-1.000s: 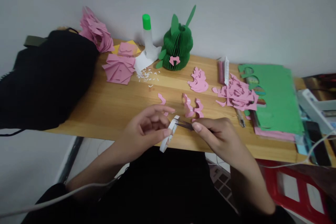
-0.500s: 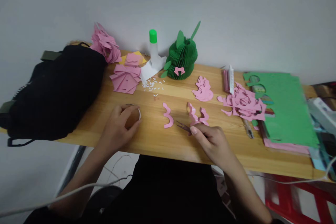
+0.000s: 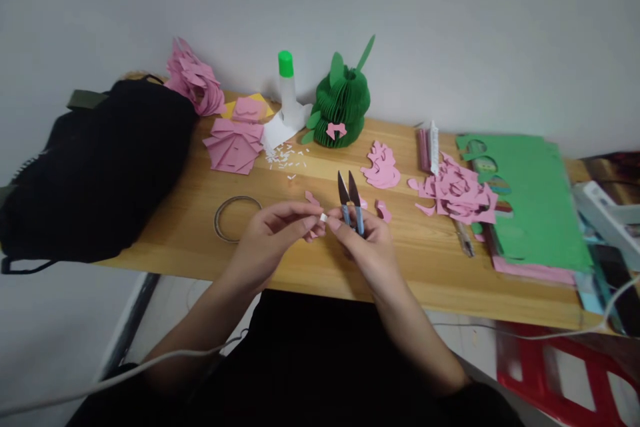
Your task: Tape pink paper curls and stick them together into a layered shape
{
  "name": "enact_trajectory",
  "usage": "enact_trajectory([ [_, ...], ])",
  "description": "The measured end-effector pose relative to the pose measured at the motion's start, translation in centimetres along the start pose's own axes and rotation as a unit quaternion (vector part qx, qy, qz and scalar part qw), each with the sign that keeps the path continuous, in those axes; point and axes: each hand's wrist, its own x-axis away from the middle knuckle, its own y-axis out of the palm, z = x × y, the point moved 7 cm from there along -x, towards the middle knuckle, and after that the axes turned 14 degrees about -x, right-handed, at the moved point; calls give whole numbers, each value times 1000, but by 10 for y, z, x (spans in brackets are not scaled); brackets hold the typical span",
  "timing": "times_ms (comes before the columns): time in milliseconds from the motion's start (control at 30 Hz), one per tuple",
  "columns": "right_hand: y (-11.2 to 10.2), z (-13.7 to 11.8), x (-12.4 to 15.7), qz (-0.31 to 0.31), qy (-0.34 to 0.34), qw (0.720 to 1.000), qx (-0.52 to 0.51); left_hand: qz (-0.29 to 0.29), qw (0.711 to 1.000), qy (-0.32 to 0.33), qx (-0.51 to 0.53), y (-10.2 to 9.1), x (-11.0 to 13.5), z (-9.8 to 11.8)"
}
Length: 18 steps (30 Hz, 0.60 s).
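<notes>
My left hand (image 3: 280,230) and my right hand (image 3: 367,247) meet over the front of the wooden table (image 3: 190,227), both pinching a tiny white piece of tape (image 3: 323,218) between their fingertips. My right hand also grips small blue-handled snips (image 3: 350,203), blades pointing up and apart. A roll of tape (image 3: 235,218) lies flat on the table to the left of my left hand. Small pink paper cutouts (image 3: 383,210) lie just behind my hands.
A black bag (image 3: 95,167) fills the table's left end. At the back stand a green-capped glue bottle (image 3: 287,90), a green honeycomb paper figure (image 3: 343,107) and pink paper stacks (image 3: 233,143). Pink scraps (image 3: 457,190) and green sheets (image 3: 530,203) lie right.
My left hand set the tape roll down on the table and came back to the middle. My right hand turned the snips upright, and both hands now pinch a small white piece.
</notes>
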Motion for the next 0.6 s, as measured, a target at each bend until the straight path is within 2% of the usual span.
enact_trajectory([
  [133,-4,-6,2,1,-15,999,32,-8,999,20,-39,1,2,1],
  [300,-9,-7,1,-1,5,998,69,-10,990,49,-135,-1,3,6],
  [500,-7,-13,1,-57,30,989,137,-59,954,89,-282,4,5,18],
  [600,-7,-17,2,-72,32,982,170,-84,940,98,-316,9,5,21],
])
